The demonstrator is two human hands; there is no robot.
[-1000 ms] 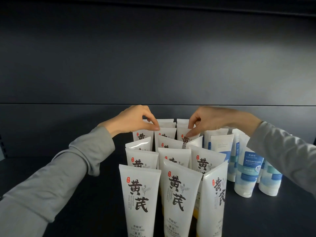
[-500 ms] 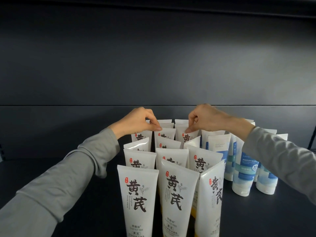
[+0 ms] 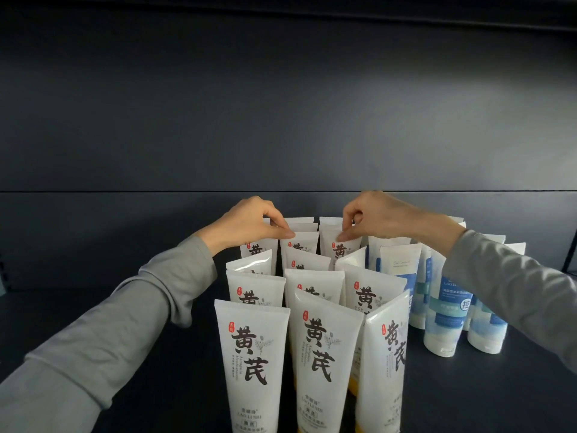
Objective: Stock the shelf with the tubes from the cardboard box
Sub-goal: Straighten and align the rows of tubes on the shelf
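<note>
Both hands are sitting closer together than a second ago. Left hand [image 3: 249, 226] is pinching the top seam of a rear white tube [image 3: 304, 242]; right hand [image 3: 377, 217] is pinching the neighbouring tube [image 3: 350, 246] beside it. White tubes [image 3: 253, 354] are standing cap-down in three files on the dark shelf [image 3: 187, 389], blue tubes [image 3: 449, 310] just beside, right.

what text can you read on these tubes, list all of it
"黄芪": large black characters on the white tubes
"LAO LI SHI": small print low on the same tubes
"控": in a circle on a blue tube
Red seals, vertical small print and back-row script: too small or blurred to read
</note>
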